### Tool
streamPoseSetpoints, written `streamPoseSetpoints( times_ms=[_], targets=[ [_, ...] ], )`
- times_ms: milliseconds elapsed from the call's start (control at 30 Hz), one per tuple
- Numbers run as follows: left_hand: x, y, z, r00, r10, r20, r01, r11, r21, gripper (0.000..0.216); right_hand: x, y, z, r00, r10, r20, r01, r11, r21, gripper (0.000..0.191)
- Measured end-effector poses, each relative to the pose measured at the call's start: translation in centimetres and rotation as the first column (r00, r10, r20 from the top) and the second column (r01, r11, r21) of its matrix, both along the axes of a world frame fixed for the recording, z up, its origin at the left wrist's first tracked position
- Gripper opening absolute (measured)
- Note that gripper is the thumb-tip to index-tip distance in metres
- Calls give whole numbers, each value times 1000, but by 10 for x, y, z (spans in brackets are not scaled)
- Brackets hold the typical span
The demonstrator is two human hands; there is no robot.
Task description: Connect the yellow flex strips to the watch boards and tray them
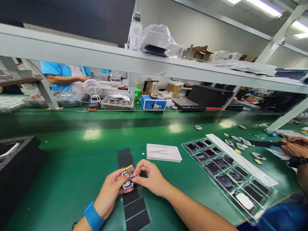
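Note:
My left hand (pixel 112 187) is closed around a small opened watch case (pixel 127 183) with electronic parts showing inside. A flat battery (pixel 130 168) with a yellow edge sticks up from the top of the case. Thumb and index finger of my right hand (pixel 154 179) pinch together at the case's right side; whatever is between the tips is too small to make out. Beneath both hands runs a strip of black rectangular sheets (pixel 135 210) on the green mat. Just beyond them lies a white box (pixel 173 156) with tweezers (pixel 158 151) on top.
To the right a clear plastic tray (pixel 213 181) holds several watch parts, beside a long white strip (pixel 243 162). Loose watch parts (pixel 240 146) are scattered farther right, near another person's hand (pixel 295 149). A black foam box (pixel 21 179) stands left; a shelf beam (pixel 149 65) crosses ahead.

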State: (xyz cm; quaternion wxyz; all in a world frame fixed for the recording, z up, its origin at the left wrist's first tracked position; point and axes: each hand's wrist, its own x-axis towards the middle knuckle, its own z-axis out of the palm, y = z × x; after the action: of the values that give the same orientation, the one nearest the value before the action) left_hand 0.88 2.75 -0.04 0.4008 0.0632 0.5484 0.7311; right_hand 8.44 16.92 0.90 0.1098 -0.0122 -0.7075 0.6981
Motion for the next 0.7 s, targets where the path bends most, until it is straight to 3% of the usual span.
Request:
streamPoseSetpoints(
  times_ms=[233, 700],
  targets=[
    [1, -2, 3, 1000, 2, -13, -2, 1000, 4, 41, 3, -9, 0, 999, -31, 27, 31, 1000, -2, 23],
    [3, -2, 4, 998, -18, -58, 17, 1000, -21, 44, 4, -13, 5, 997, -74, 22, 69, 982, 175, 14]
  ],
)
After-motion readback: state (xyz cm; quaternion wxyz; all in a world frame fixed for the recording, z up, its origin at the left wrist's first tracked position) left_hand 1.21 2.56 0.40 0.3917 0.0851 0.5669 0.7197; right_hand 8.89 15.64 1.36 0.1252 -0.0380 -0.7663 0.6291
